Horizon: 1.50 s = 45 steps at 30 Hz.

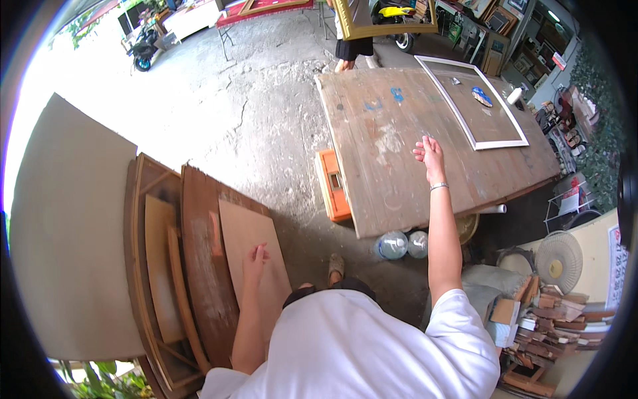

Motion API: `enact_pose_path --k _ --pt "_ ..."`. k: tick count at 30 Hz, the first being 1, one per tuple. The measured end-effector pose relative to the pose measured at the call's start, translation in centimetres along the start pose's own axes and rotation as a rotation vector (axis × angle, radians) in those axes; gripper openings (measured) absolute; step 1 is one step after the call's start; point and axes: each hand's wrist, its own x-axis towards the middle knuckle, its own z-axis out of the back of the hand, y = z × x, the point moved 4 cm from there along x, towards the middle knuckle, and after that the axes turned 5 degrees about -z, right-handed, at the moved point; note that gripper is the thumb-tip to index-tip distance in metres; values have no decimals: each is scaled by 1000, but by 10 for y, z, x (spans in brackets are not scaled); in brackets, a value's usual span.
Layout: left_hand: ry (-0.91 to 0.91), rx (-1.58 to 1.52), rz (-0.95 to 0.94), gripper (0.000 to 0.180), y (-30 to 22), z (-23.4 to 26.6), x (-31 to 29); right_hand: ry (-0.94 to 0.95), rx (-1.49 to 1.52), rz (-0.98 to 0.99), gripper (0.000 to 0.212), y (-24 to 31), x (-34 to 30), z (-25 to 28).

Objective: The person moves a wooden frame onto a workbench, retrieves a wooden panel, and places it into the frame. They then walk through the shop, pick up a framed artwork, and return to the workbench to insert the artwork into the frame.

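My right hand (430, 157) is stretched out over the wooden worktable (405, 176), its fingers loosely apart and nothing in them. A bracelet circles that wrist. Beyond it, on the table's far right side, lies a white rectangular frame (502, 145). A blue-and-white object (482, 97) lies inside the frame's outline. My left hand (255, 261) hangs low at the left, empty, with its fingers slightly bent and apart. Behind it leans a thin light-brown board (249, 229), against a larger reddish-brown panel (203, 233); whether the hand touches the board I cannot tell.
An orange case (330, 193) stands by the table's left edge. Large clear bottles (391, 246) sit beneath its near edge. Across the table, another person holds a gold frame (389, 30). A fan (558, 263) and stacked wood pieces (551, 332) are at right.
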Motion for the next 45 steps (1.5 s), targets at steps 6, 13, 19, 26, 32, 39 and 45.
enact_pose_path --k 6,13,19,26,32,39,45 --pt "-33 -103 67 28 -25 -15 103 7 88 -90 65 -3 84 -74" --pt "111 -305 124 27 -46 -57 261 8 321 -234 106 -42 138 -176" --pt "110 -216 38 37 -111 -54 433 -158 667 -330 118 -66 224 -247" --pt "25 -153 -557 49 -330 -24 643 -278 1014 -174 109 -83 263 -318" --pt "131 -193 -1218 55 -548 -62 721 -848 962 -128 98 -100 210 -310" --pt "549 -223 -854 55 -619 -150 775 -700 1112 3 97 -135 108 -243" --pt "513 -518 -409 62 -544 -218 736 -917 1080 86 81 -132 21 -161"
